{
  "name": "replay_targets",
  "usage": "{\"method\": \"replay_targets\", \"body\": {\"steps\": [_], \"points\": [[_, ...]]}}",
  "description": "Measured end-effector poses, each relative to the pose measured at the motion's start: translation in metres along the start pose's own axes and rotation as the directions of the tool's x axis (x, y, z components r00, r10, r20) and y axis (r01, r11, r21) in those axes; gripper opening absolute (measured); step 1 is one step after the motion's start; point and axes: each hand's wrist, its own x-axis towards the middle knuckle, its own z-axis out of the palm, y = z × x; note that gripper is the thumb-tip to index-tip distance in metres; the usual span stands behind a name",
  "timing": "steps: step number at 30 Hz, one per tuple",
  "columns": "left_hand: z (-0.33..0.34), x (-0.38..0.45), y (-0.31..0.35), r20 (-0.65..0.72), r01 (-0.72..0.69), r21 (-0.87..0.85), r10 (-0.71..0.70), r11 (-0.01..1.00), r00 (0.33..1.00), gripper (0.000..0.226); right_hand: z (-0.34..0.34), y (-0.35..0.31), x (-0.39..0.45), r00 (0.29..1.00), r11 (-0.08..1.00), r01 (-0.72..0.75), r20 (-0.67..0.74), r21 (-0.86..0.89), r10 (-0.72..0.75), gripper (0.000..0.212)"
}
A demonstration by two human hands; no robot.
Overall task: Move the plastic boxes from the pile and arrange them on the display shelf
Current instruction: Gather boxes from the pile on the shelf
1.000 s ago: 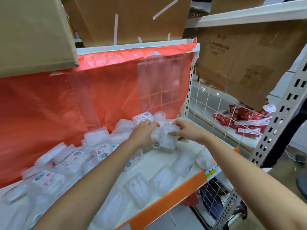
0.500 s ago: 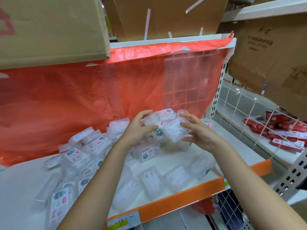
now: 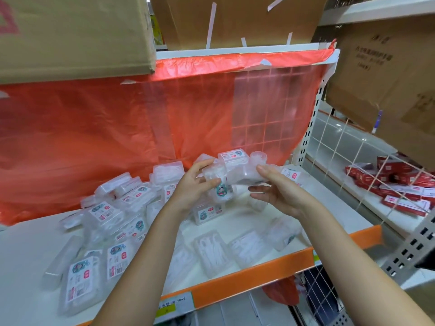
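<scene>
A pile of clear plastic boxes [image 3: 131, 196] with colourful labels lies against the red plastic sheet on the white display shelf [image 3: 28, 250]. Several more boxes [image 3: 213, 251] lie flat in a row near the orange front edge. My left hand [image 3: 191, 184] grips a clear box with a round teal sticker [image 3: 217, 184], held above the shelf. My right hand [image 3: 274, 189] holds another clear box [image 3: 249, 175] beside it, fingers above and below it. The two held boxes touch each other.
A red plastic sheet [image 3: 94, 137] hangs behind the shelf. Cardboard cartons [image 3: 70, 34] sit overhead. A wire grid divider [image 3: 339, 147] stands at the right, with red packets [image 3: 400, 184] on the neighbouring shelf. The shelf's left part holds no boxes.
Both hands have lifted their boxes off the pile and drawn them towards me. The camera has swung left, so the shelf's left part now shows.
</scene>
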Motion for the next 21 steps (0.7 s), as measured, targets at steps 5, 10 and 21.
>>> {"method": "replay_targets", "body": {"steps": [5,10,21], "points": [[0.002,0.002,-0.003,0.020,-0.005,0.015,0.005,1.000,1.000,0.040,0.006,0.001,0.002,0.998,0.998,0.012,-0.064,-0.061,-0.016,0.029],[0.003,0.003,-0.008,0.073,-0.003,0.023,0.001,1.000,0.997,0.038,0.012,0.008,0.008,0.990,0.991,-0.052,-0.139,-0.123,0.034,0.050],[-0.016,0.004,-0.012,0.038,-0.004,-0.039,0.006,0.999,0.999,0.042,0.009,0.010,0.008,0.984,0.975,-0.177,0.004,0.133,0.178,0.021]]}}
